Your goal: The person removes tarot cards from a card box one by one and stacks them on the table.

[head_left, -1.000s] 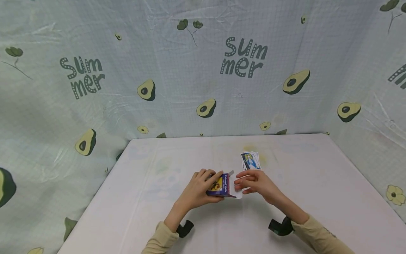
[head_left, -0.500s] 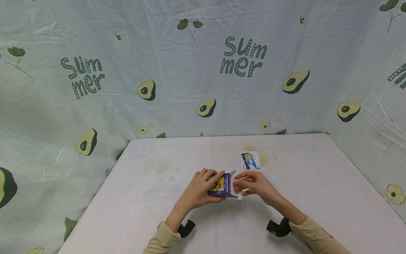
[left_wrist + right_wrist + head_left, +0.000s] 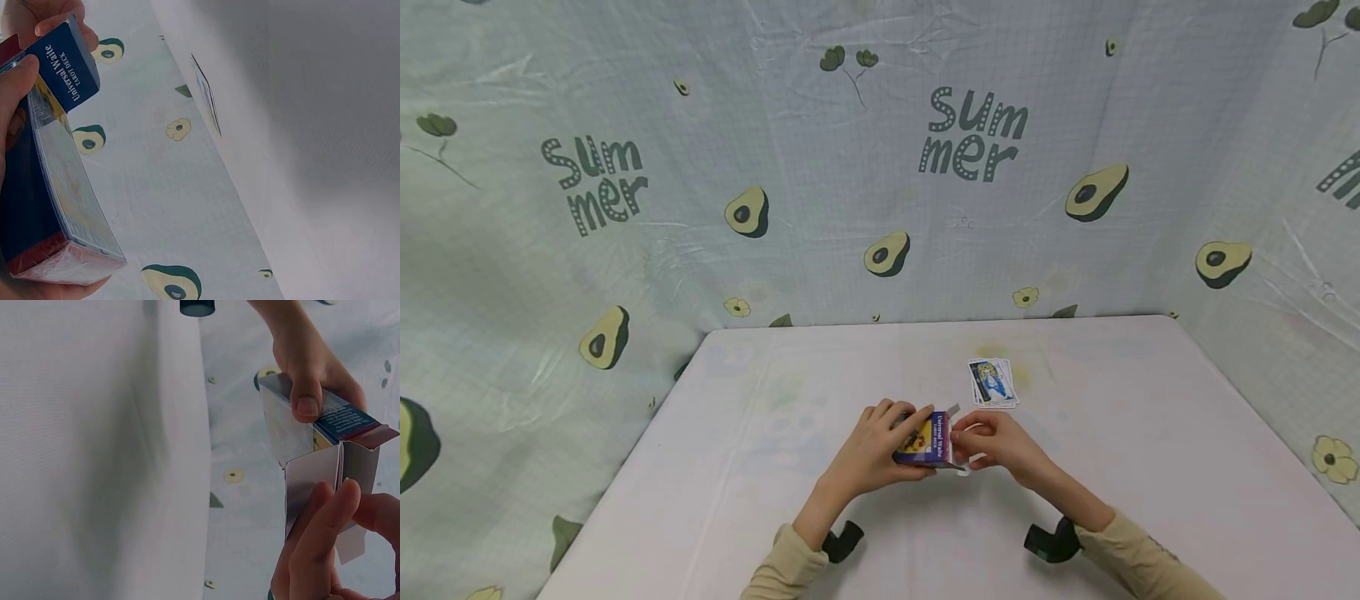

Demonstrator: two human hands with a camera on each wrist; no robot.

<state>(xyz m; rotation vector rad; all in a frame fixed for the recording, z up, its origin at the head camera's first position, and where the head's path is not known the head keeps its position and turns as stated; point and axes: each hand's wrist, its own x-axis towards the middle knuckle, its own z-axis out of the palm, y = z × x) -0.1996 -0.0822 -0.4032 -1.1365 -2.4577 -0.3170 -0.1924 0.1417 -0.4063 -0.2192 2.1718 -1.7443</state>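
Observation:
My left hand [image 3: 868, 450] grips a blue tarot card box [image 3: 925, 442], its open end facing right. In the left wrist view the blue end flap [image 3: 67, 65] reads "Universal Waite Tarot Deck" and angles away from the box body [image 3: 25, 200]. At that open end my right hand [image 3: 1000, 448] has its fingers curled in, pinching by the flaps. The right wrist view shows the pale inside of a flap [image 3: 309, 478] and the grey opening beside the fingertips [image 3: 349, 490]. Whether any card lies between them, I cannot tell.
Beyond the right hand, a small stack of picture cards [image 3: 992, 383] lies slightly fanned on the white-covered table [image 3: 790, 375]. A curtain [image 3: 820, 167] printed with avocados and lettering hangs behind the table. A black wrist device [image 3: 1052, 542] shows by the right sleeve.
My right hand has shifted slightly left and down, its fingers drawing in against the box's open end. The left hand and box have edged a little right. The card stack stays put.

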